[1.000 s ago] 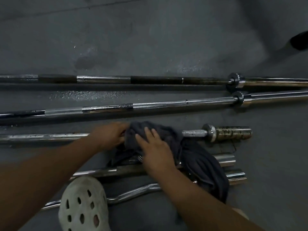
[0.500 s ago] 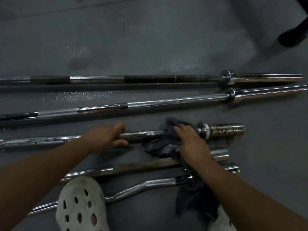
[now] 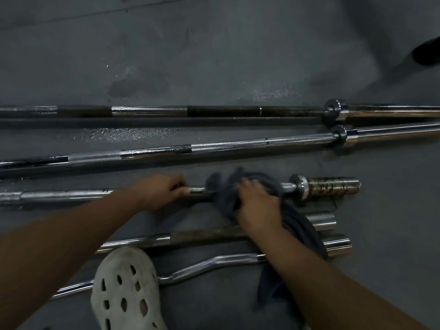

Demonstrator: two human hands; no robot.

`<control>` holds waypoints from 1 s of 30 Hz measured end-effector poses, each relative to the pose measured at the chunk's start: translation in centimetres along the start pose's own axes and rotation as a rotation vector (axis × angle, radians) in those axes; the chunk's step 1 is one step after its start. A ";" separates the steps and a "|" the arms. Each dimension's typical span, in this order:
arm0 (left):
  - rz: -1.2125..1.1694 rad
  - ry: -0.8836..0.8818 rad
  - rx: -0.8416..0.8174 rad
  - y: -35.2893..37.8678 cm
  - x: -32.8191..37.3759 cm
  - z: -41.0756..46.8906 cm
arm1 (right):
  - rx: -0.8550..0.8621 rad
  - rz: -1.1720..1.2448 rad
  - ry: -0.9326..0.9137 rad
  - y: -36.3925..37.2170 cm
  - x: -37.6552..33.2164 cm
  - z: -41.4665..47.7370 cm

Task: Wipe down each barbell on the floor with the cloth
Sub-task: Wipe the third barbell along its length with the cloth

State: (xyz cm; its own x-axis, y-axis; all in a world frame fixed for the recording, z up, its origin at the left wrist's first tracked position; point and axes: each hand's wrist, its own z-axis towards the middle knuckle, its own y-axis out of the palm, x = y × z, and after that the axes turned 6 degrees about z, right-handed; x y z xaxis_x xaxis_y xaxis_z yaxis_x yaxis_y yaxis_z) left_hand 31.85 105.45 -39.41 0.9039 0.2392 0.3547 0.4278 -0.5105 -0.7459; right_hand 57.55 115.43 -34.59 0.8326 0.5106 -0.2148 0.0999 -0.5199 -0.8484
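Note:
Several barbells lie side by side on the grey floor. My left hand (image 3: 162, 190) grips the shaft of the third barbell (image 3: 66, 195), the one with a rusty sleeve at its right end. My right hand (image 3: 258, 206) holds a dark grey cloth (image 3: 226, 196) wrapped over that same shaft, just left of the collar. The cloth trails down under my right forearm and covers part of the two nearer bars. Two long barbells, the far one (image 3: 221, 111) and the second one (image 3: 226, 146), lie beyond. A straight bar (image 3: 202, 235) and a curl bar (image 3: 214, 264) lie nearest me.
My foot in a white perforated clog (image 3: 123, 289) sits at the bottom, over the curl bar's left part. A dark object (image 3: 426, 53) shows at the upper right edge. Wet patches mark the bare floor beyond the bars.
My right hand and the cloth slid right along the third bar to the collar, then came back a little to the left. My left hand has kept its grip on the shaft.

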 end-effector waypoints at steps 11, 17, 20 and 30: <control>0.013 -0.063 -0.184 -0.1 1.3 0.7 | 0.005 0.085 -0.038 0.8 -0.5 -0.4; 0.188 -0.061 0.264 1.2 2.2 -2.0 | 0.126 0.169 0.114 -0.3 7.9 -0.8; 0.184 -0.095 0.299 1.4 2.2 -1.8 | 0.117 0.083 0.086 0.4 4.0 -0.3; 0.309 -0.175 0.320 1.7 2.8 -1.8 | 0.233 0.062 0.108 0.7 4.2 -0.8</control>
State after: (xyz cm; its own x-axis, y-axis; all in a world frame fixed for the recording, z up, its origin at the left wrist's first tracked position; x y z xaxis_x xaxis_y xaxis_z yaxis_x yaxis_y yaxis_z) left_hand 35.06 103.80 -38.70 0.9640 0.2656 0.0091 0.0934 -0.3065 -0.9473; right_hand 61.58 116.68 -35.75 0.8878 0.3999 -0.2278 -0.0710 -0.3700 -0.9263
